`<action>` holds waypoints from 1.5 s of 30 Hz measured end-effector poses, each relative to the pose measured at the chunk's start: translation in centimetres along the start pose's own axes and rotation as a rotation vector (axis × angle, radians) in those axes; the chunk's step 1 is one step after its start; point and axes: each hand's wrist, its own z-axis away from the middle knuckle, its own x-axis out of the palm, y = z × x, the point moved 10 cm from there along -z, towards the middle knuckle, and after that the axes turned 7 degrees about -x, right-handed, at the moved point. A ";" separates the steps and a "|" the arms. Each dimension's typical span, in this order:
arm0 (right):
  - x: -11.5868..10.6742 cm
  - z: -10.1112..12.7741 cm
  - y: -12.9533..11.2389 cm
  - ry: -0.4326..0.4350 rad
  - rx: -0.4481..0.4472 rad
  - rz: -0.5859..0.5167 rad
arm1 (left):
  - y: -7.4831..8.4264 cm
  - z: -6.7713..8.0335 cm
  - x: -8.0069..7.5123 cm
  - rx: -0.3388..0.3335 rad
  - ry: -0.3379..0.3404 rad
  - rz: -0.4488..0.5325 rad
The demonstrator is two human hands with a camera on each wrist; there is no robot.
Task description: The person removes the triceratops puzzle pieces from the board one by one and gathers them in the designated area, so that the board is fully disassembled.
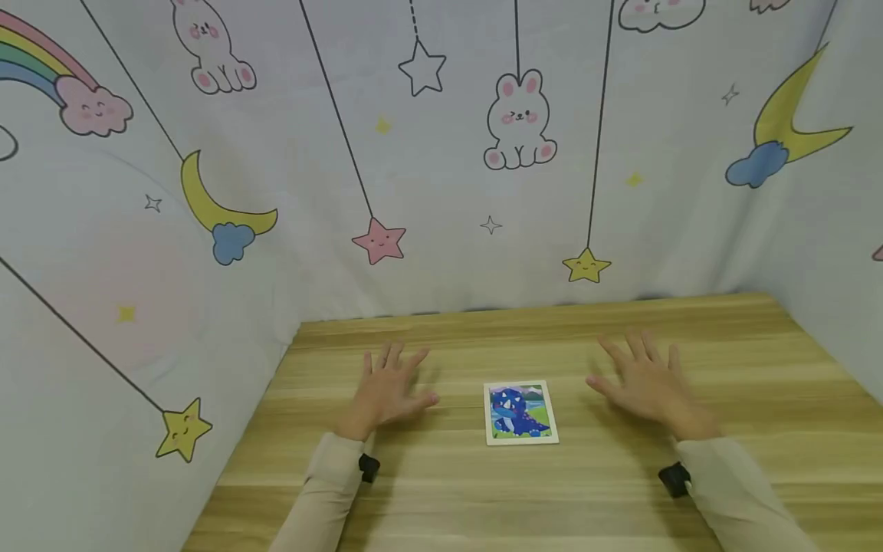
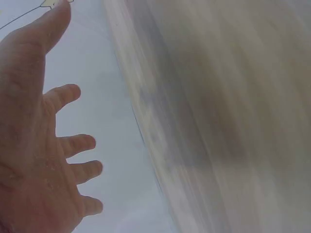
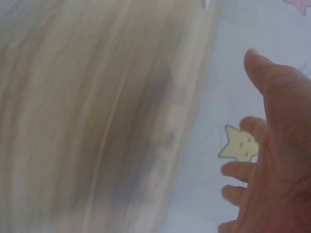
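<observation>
A small picture puzzle or card (image 1: 520, 412) with a white border lies flat on the wooden table (image 1: 469, 491), showing a blue horned dinosaur before green grass and mountains. To its left my left hand (image 1: 388, 389) is spread over the table, fingers apart and holding nothing. On the other side my right hand (image 1: 645, 383) is likewise spread, with nothing in it. Both hands are apart from the picture. In the left wrist view the left hand (image 2: 39, 131) shows its separated fingers, and the right wrist view shows the right hand (image 3: 282, 145) the same way.
A white curtain (image 1: 441, 184) printed with bunnies, stars and moons hangs behind the table and along both sides. Dark wrist cameras sit at the left sleeve (image 1: 369, 468) and the right sleeve (image 1: 674, 480).
</observation>
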 end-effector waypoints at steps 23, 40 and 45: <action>2.2 -4.3 -10.0 0.067 -0.239 -0.182 | 5.9 -0.8 2.3 0.125 -0.124 0.007; 6.5 -6.0 -13.6 -0.140 -0.307 -0.460 | 8.3 -2.3 4.7 0.159 -0.226 -0.017; 7.2 -6.3 -14.2 -0.145 -0.312 -0.474 | 8.3 -3.0 5.2 0.121 -0.297 -0.016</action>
